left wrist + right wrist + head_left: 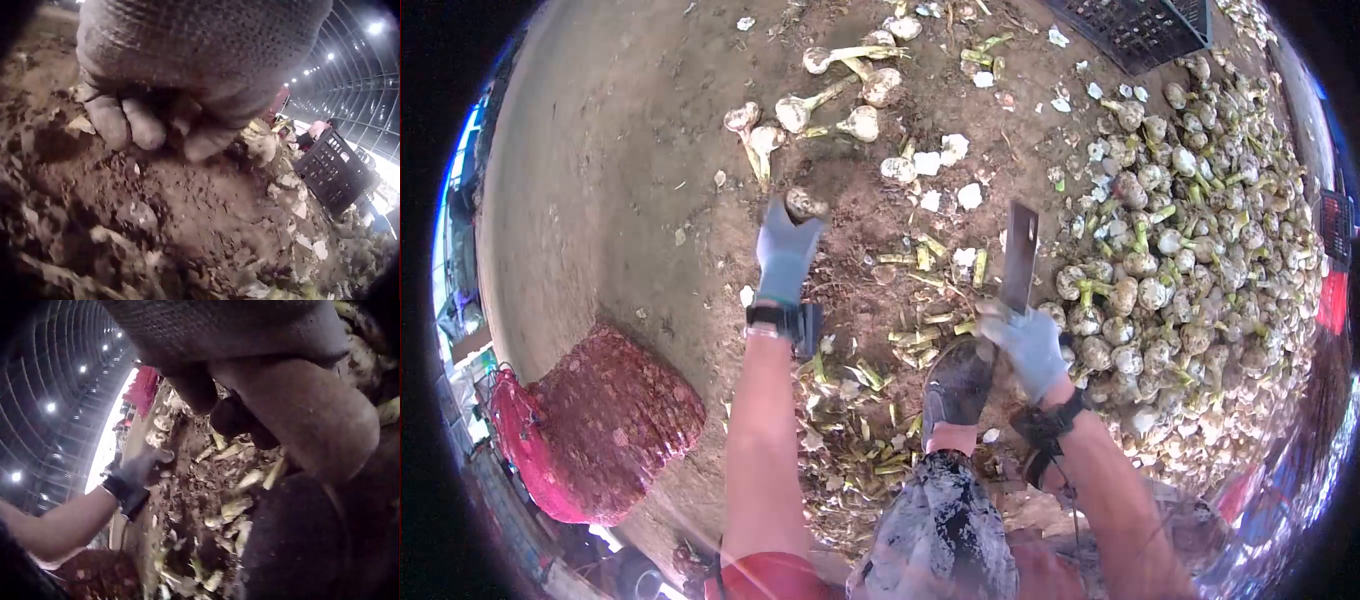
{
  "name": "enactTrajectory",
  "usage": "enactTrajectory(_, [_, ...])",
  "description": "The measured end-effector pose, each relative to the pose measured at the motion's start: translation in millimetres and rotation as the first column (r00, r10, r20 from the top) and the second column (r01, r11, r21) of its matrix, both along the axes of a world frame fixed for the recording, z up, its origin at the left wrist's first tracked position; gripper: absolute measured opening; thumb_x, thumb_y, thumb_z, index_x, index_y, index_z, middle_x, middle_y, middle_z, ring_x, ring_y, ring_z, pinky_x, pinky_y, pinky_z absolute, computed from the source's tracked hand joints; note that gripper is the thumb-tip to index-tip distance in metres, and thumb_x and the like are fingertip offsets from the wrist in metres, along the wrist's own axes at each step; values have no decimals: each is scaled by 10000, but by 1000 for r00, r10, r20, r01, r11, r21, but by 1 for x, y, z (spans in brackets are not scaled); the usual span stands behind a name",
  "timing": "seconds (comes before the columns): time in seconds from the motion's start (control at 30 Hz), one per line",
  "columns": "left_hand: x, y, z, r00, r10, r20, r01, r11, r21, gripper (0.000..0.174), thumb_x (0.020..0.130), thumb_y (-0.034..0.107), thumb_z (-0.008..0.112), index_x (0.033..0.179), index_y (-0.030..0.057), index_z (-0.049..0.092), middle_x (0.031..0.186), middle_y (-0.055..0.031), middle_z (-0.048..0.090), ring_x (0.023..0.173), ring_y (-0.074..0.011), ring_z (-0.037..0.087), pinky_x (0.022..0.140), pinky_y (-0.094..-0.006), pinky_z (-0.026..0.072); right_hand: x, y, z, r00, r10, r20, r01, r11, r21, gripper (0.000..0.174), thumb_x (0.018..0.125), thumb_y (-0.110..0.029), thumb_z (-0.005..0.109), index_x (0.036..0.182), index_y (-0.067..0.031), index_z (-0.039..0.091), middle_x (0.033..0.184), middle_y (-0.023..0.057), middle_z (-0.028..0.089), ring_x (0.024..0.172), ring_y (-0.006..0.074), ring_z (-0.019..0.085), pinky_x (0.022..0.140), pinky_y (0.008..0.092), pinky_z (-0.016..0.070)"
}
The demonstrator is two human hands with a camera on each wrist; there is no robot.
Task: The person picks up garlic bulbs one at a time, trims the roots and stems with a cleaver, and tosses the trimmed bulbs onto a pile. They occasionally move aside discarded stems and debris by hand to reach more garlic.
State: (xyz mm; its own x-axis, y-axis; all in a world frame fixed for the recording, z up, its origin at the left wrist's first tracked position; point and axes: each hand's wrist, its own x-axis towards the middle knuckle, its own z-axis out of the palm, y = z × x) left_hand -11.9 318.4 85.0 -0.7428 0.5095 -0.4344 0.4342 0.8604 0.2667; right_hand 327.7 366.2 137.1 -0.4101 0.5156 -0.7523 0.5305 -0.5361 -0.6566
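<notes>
My gloved left hand (788,245) reaches forward over the soil and holds a dirt-covered garlic bulb (805,204) at its fingertips. In the left wrist view the fingers (147,125) curl downward close over the ground, and the bulb is hidden there. The gloved right hand (1030,350) grips a knife, its broad dark blade (1020,255) pointing away from me; in the right wrist view the fingers (300,412) wrap around its handle. Just ahead of the left hand lie several garlic bulbs (794,113) with long stems. A shoe (960,385) stands close beside the right hand.
A large heap of garlic (1170,260) spreads along the right. Cut stem pieces (920,340) and white skins (969,196) litter the soil between my hands. A black plastic crate (1135,30) stands at the back right, and a red mesh sack (600,425) lies at the left.
</notes>
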Motion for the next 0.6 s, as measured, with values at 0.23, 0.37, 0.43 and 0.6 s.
enactTrajectory(0.23, [122,-36,61,673,-229,703,-183,870,459,691,749,182,805,1334,7,481,1167,-120,639,1004,-185,649,858,-301,555,-66,7,19,894,-403,-197,350,901,-255,356,830,-132,740,1139,21,651,853,78,698,638,140,653,537,280,553])
enactTrajectory(0.37, [126,-38,87,394,-83,915,-515,805,295,725,750,89,797,1382,23,449,1149,-93,631,994,-158,634,821,-273,554,-55,7,18,992,120,-47,-106,969,223,162,852,-154,694,987,-68,676,753,29,653,651,163,645,583,354,514])
enactTrajectory(0.43, [127,-48,80,385,-50,922,-519,814,260,721,757,56,786,1391,30,445,1139,-86,628,985,-152,631,810,-273,554,-49,4,31,931,337,142,-360,779,514,117,839,-139,666,938,-76,658,742,43,642,675,212,653,612,383,514])
enactTrajectory(0.6, [134,-79,69,753,-221,619,-174,841,512,746,782,61,777,1430,17,410,1095,-67,614,943,-132,602,818,-281,533,-49,0,64,687,518,510,-712,340,614,320,801,-151,639,1119,-118,629,874,95,648,803,312,651,674,442,504])
